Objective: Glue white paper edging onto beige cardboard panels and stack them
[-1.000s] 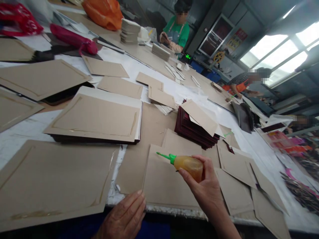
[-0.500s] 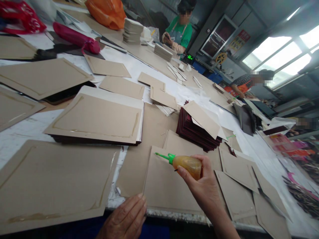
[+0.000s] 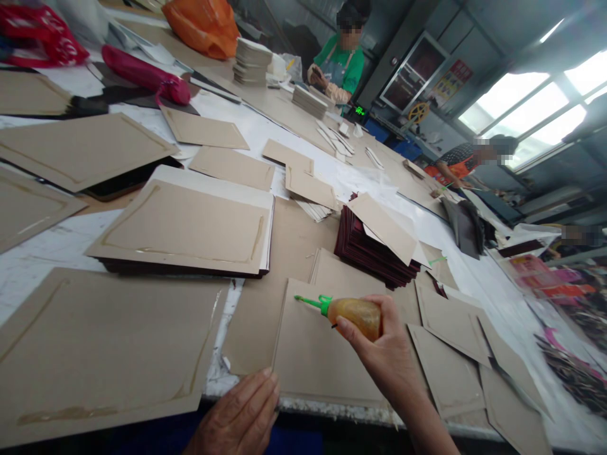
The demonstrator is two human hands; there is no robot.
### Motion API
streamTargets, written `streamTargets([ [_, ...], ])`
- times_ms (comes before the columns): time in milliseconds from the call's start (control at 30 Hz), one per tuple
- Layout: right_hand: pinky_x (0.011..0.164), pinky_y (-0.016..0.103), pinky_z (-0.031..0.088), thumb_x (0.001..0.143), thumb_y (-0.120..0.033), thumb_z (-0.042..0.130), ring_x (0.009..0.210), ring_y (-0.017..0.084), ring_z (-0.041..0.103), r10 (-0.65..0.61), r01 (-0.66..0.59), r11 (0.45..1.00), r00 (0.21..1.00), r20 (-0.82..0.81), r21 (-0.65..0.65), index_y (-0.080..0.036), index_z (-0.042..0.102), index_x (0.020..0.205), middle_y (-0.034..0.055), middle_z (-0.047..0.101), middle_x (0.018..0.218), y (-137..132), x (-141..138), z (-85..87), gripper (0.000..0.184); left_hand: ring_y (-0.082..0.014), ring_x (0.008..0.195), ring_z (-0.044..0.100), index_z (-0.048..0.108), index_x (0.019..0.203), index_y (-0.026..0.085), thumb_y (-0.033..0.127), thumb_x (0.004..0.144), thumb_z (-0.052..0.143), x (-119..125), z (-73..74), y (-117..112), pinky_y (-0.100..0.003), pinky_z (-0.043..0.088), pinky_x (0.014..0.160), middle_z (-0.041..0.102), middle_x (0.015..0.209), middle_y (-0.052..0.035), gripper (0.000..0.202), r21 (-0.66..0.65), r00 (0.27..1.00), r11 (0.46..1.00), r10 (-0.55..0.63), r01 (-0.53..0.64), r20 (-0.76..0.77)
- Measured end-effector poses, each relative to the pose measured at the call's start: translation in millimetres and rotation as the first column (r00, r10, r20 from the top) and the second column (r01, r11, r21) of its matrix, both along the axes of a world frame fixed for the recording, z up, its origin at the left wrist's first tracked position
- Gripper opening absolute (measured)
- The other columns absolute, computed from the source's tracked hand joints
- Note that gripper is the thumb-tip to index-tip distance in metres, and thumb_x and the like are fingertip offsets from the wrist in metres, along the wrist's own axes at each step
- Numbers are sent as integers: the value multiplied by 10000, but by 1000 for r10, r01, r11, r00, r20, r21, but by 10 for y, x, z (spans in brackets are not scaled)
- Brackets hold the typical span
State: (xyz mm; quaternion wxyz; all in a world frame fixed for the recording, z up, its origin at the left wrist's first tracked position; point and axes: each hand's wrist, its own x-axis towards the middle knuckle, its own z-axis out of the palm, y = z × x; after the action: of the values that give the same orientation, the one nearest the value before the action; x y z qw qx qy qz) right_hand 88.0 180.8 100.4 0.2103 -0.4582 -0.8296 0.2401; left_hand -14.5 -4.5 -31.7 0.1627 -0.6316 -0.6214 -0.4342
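Note:
My right hand [image 3: 396, 351] is wrapped round a glue bottle [image 3: 355, 316], its soft amber body tilted and its green nozzle pointing left. The nozzle tip is just over the upper left part of a beige cardboard sheet [image 3: 327, 360], whether touching it I cannot tell. At that sheet's lower left edge rests my left hand [image 3: 241, 411], fingers stretched out side by side, tips against the edge, thumb hidden. No glue line shows clearly on this sheet. To the left lies a larger cardboard sheet [image 3: 114, 347] with glue lines along its borders.
A stack topped by a glue-lined board [image 3: 184, 227] stands behind to the left. Dark red sheets [image 3: 365, 253] are piled behind the bottle. More glued boards [image 3: 446, 366] overlap at right. Across the table a person in green [image 3: 351, 63] works; another person [image 3: 459, 158] bends over farther right.
The nozzle tip has shifted very slightly down toward the sheet, the bottle staying in my right hand. My left hand has stayed in place.

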Motion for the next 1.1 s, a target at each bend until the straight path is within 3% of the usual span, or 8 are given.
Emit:
streamTargets([
  [100, 589, 318, 483, 702, -466, 639, 649, 178, 563, -10, 10, 999, 1000, 17, -35, -219, 451, 929, 3, 547, 758, -25, 34, 31, 385, -171, 1092, 551, 633, 1000, 120, 118, 851, 443, -8, 40, -39, -269, 395, 1003, 675, 1030, -68, 242, -107, 1000, 994, -29, 29, -4],
  [467, 592, 311, 470, 680, -467, 652, 663, 184, 563, -45, 44, 998, 999, -21, -46, -215, 442, 924, 2, 547, 744, 40, -64, -19, 408, -175, 1082, 559, 631, 995, 124, 119, 826, 491, 12, 64, -26, -275, 419, 985, 682, 1006, -68, 220, -48, 1000, 999, -8, 9, 27],
  [900, 535, 292, 459, 669, -472, 657, 610, 185, 564, -35, 37, 996, 999, 28, -78, -216, 448, 897, 1, 565, 704, -104, 117, 19, 401, -197, 1098, 539, 627, 1012, 88, 76, 793, 530, 23, 103, -51, -275, 456, 942, 667, 1006, -107, 240, -21, 996, 1000, -17, 19, 85],
  [1100, 557, 296, 456, 673, -470, 651, 622, 183, 560, -35, 35, 997, 999, 10, -71, -216, 447, 902, -2, 556, 708, -93, 87, 27, 398, -185, 1103, 536, 611, 1031, 95, 81, 799, 519, 29, 79, -57, -271, 434, 969, 670, 1004, -83, 250, -32, 1000, 999, -18, 19, 6],
])
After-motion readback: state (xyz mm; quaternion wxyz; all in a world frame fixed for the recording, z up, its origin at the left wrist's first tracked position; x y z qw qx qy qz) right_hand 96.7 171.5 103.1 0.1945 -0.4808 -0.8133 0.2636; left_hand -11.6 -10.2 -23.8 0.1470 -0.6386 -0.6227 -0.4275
